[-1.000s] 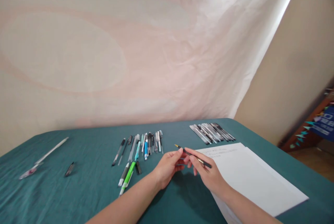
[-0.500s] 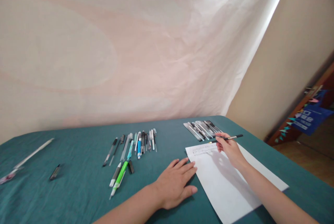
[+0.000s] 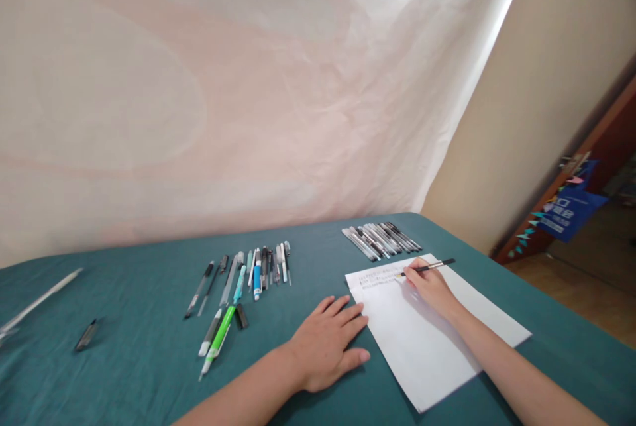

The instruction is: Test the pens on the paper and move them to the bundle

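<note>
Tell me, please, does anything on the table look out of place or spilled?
No spill shows. A short dark piece, perhaps a pen cap, lies by itself at left, well apart from the middle pens; that looks stray.

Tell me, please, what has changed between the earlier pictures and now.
The left hand has come down from beside the black pen and lies flat on the table, by the left edge of the paper. The right hand has moved right, bringing that pen over the paper's written lines. Nothing was visibly picked up or released. The green pen and the row of pens stayed put.
</note>
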Tool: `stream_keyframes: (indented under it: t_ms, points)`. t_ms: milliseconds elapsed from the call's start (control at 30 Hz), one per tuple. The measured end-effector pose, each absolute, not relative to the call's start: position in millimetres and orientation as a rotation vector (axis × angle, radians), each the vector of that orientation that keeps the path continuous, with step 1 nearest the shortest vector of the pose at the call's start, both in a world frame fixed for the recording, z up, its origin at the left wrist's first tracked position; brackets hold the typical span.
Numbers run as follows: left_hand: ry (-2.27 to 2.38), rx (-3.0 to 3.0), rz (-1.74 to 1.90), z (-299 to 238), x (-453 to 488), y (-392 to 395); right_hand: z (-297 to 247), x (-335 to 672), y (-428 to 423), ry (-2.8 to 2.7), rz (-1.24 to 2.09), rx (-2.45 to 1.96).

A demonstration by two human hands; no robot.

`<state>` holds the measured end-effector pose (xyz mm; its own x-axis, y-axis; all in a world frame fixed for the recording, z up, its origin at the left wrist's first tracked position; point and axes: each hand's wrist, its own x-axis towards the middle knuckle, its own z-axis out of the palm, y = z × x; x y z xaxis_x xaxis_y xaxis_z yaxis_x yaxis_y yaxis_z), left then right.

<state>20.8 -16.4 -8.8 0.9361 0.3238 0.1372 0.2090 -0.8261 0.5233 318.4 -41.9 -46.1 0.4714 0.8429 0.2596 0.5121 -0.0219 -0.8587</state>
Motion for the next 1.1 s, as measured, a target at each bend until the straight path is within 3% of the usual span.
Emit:
stream_keyframes:
  t_ms: [633, 1100]
  points:
    - [0.413, 2.753, 0.193, -5.6, 19.9, -16.3, -54.1, 330.9, -37.3, -1.4, 0.145, -1.887]
    - [0.426, 2.759, 0.184, -7.3, 21.1, -16.2, -52.3, 331.1, -36.9, -1.419, 0.141, -1.881]
